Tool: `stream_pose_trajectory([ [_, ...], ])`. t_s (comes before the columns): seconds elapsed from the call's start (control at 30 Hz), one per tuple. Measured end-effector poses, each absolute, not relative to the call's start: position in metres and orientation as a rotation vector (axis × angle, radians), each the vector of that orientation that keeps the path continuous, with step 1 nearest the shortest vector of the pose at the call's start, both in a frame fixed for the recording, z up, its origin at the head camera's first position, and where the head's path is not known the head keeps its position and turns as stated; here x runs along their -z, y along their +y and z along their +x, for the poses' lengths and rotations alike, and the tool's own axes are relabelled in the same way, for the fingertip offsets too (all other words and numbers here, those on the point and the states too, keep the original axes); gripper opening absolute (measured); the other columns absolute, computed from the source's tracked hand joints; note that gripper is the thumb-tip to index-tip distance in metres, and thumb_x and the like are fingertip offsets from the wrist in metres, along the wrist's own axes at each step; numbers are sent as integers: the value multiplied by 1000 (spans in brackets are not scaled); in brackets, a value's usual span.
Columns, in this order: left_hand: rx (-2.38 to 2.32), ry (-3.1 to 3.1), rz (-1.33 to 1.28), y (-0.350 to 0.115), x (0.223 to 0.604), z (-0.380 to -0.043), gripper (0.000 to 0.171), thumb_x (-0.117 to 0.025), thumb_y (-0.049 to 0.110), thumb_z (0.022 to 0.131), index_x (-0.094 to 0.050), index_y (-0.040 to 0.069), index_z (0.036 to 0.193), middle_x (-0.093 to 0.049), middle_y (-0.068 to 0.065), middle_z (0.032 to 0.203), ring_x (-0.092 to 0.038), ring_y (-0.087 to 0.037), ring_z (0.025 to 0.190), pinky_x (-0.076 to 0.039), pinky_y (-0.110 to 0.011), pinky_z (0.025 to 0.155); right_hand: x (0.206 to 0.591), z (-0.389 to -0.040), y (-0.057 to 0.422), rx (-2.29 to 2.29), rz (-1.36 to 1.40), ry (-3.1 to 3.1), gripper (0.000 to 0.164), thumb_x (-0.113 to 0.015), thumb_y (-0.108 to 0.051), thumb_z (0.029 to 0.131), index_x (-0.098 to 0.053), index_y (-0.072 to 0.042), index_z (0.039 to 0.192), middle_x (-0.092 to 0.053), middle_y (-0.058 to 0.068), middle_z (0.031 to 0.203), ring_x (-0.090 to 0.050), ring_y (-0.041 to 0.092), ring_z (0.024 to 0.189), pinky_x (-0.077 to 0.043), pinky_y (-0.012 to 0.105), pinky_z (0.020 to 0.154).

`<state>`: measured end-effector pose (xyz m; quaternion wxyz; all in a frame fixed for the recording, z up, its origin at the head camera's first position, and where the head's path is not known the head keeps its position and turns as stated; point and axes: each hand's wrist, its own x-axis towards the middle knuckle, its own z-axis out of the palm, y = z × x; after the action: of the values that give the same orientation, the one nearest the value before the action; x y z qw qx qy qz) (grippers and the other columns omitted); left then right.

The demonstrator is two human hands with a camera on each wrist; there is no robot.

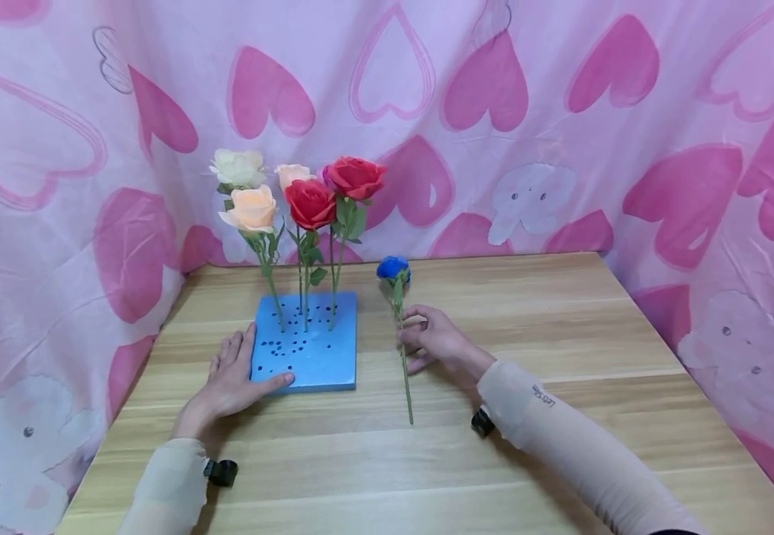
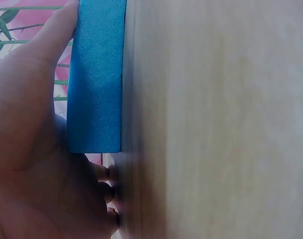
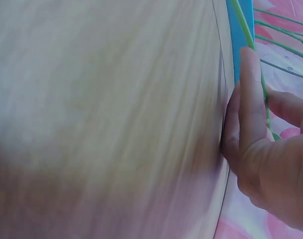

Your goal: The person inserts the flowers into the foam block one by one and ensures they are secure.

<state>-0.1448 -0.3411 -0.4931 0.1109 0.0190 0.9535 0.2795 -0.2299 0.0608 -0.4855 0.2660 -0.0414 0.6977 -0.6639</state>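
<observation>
In the head view, a blue foam block [image 1: 333, 364] pitted with holes lies on the table. My left hand [image 1: 229, 375] rests against its left side, thumb over the near top edge and fingers fairly straight. The left wrist view shows the thumb along the block's side [image 2: 96, 84]. A blue artificial rose [image 1: 394, 267] is in my right hand [image 1: 437, 342], which pinches its green stem [image 3: 251, 37] between thumb and fingers. The bloom points away from me and the stem's lower end towards me, to the right of the block.
Several artificial roses stand upright in the block, including red roses [image 1: 310, 203], a peach rose [image 1: 252, 209] and a white rose [image 1: 238, 168]. The wooden table [image 1: 527, 461] ends at a pink heart-patterned curtain [image 1: 487, 82] at the back and sides.
</observation>
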Motion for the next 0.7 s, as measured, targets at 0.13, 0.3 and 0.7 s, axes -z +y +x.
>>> stream_pose_trajectory([
  [0.13,-823,2790,48,-341,494,-144,137,-73,76,94,9,6,178,7,-37,181,12,-62,165,6,-82,128,485,-232,63,1837,-113,1857,48,-65,-4,111,-46,-2,156,-71,35,122,-74,31,83,-71,52,74],
  [0.3,-830,2794,52,-341,494,-144,136,-73,75,95,8,5,177,7,-37,181,12,-62,165,6,-82,128,478,-235,65,1884,-140,1893,50,-65,-4,112,-46,-5,158,-71,32,114,-73,30,81,-70,56,74],
  [0.7,-825,2800,53,-341,491,-144,135,-73,75,95,8,4,177,6,-37,181,12,-62,165,6,-82,128,444,-242,69,2053,-291,1937,61,-70,7,106,-45,-11,158,-67,12,105,-76,37,95,-70,57,76],
])
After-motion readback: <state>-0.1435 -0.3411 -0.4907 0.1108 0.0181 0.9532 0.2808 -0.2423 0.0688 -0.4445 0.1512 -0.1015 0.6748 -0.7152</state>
